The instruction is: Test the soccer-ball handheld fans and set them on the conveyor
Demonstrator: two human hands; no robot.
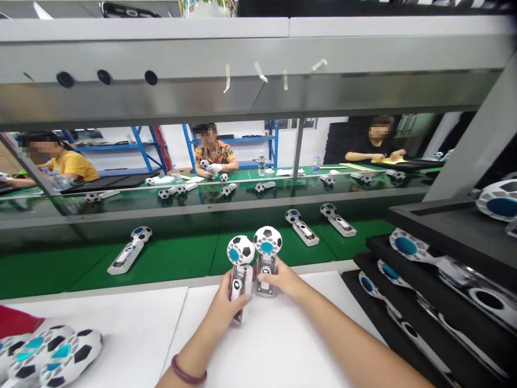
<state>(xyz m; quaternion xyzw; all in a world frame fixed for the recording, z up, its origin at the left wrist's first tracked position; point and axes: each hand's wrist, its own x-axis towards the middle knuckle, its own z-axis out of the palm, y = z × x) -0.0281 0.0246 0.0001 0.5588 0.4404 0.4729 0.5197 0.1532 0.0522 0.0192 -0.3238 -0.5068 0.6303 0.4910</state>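
While both hands are hovering over the white table (283, 345), each is gripping a handheld fan with a football-patterned head. The left hand (230, 304) is wrapping its fingers around the handle of the left fan (240, 269), which is standing upright with its blue-centred head on top. The right hand (283, 279) is closing around the handle of the right fan (266, 256), also upright, its head sitting just beside the other's and a little higher. Beyond the table's far edge, the green conveyor belt (181, 258) is carrying more fans lying flat: one (130, 249) to the left, two (301, 226) (337, 219) to the right. Loose football fan heads (60, 353) are lying at the table's near left corner. Black foam trays (444, 242) on the right are holding further fan parts. Across the line, three co-workers are sitting at another bench.
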